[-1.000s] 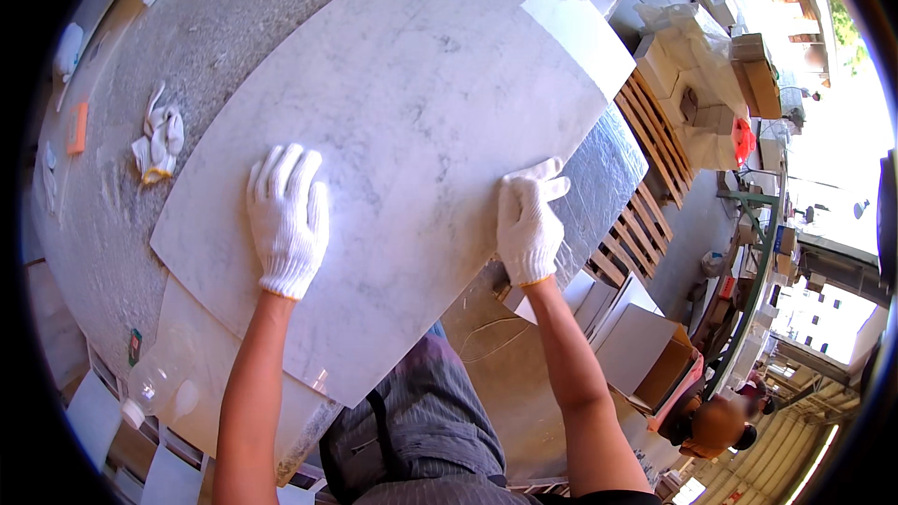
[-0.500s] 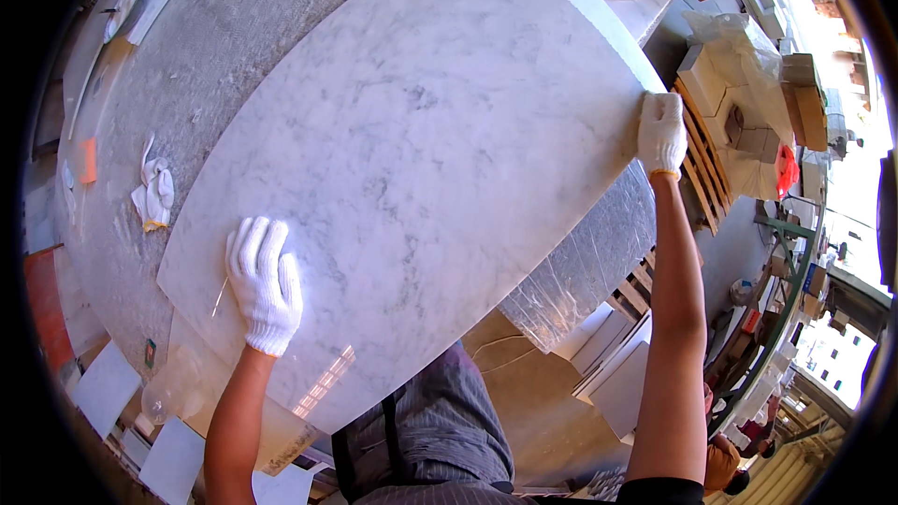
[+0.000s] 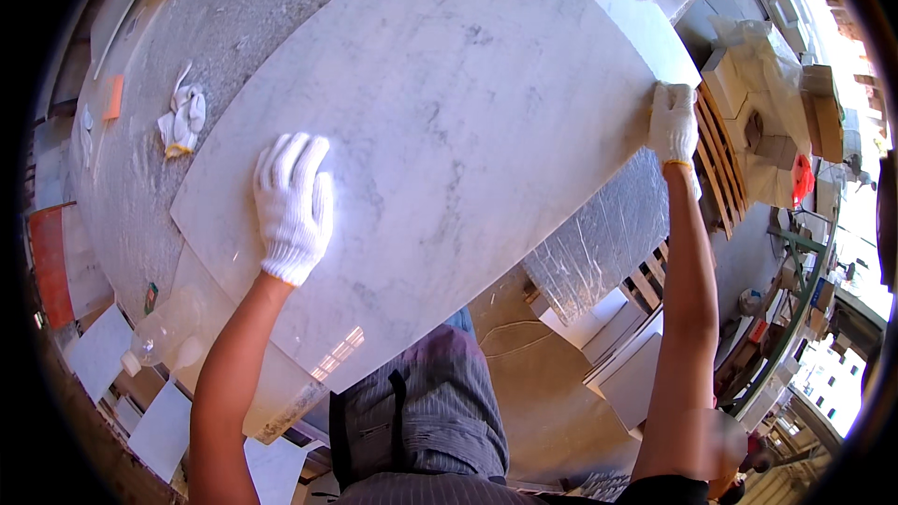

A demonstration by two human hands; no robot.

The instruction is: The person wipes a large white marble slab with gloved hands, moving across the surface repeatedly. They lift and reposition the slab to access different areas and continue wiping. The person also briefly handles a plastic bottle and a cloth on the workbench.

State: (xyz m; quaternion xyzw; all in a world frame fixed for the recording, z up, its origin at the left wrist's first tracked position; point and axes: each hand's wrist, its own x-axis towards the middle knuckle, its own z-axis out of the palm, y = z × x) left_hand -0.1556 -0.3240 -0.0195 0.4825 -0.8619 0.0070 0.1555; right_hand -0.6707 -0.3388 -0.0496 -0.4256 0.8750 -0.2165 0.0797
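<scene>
A large polished marble slab (image 3: 421, 159), white with grey veins, lies in front of me and reaches back toward my waist. My left hand (image 3: 295, 206), in a white knit glove, rests flat on its left part, fingers stretched out. At the slab's right edge, my right hand (image 3: 673, 122), gloved the same way, has its fingers curled around the rim; the fingertips are hidden beneath it. Beyond the slab's left edge, a crumpled white work glove (image 3: 184, 117) lies on the rough grey surface.
A scratched dark stone slab (image 3: 599, 234) sits below the marble's right edge, beside a wooden pallet (image 3: 720, 159). Plastic-wrapped boxes (image 3: 762, 122) stand at the right. A clear plastic bottle (image 3: 159, 332) is near left; an orange block (image 3: 113, 96) lies farther left.
My left hand has slid forward and right across the marble. My right hand still grips the edge. The whole view has shifted slightly.
</scene>
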